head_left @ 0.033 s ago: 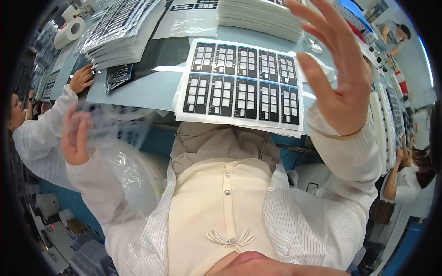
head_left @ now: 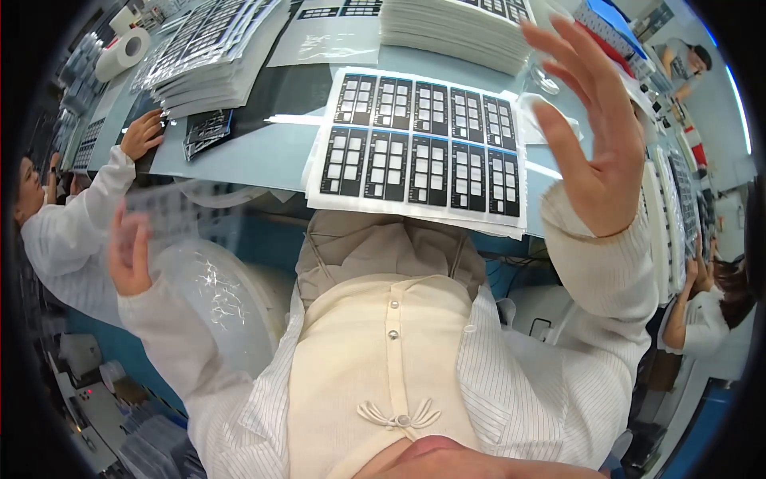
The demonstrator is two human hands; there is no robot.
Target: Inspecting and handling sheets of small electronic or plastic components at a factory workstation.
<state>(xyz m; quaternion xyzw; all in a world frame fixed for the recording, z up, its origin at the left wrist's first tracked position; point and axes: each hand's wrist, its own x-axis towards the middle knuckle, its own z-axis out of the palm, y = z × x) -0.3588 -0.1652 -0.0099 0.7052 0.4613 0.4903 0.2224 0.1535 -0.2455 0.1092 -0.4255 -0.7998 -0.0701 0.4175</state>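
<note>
A stack of printed label sheets (head_left: 428,148), black panels with white squares and blue lines, lies at the table's near edge before me. My right hand (head_left: 600,152) is raised over the right side of that stack, fingers spread and holding nothing. Low on the left, off the table's edge, my left hand (head_left: 132,251) pinches a clear plastic film (head_left: 187,211). The film is smeared by motion, and a faint grid shows on it. Exactly how the fingertips grip it is blurred.
Tall piles of printed sheets stand at the back left (head_left: 203,68) and back centre (head_left: 455,36). A white roll (head_left: 128,49) sits far left. A co-worker's hand (head_left: 144,134) rests on the table beside crumpled black scraps (head_left: 207,132). A plastic-covered bin (head_left: 211,279) stands at my left.
The film in my left hand has swung and changed shape, now spread more level. My right hand has shifted slightly to the right. The sheet stack stays in place.
</note>
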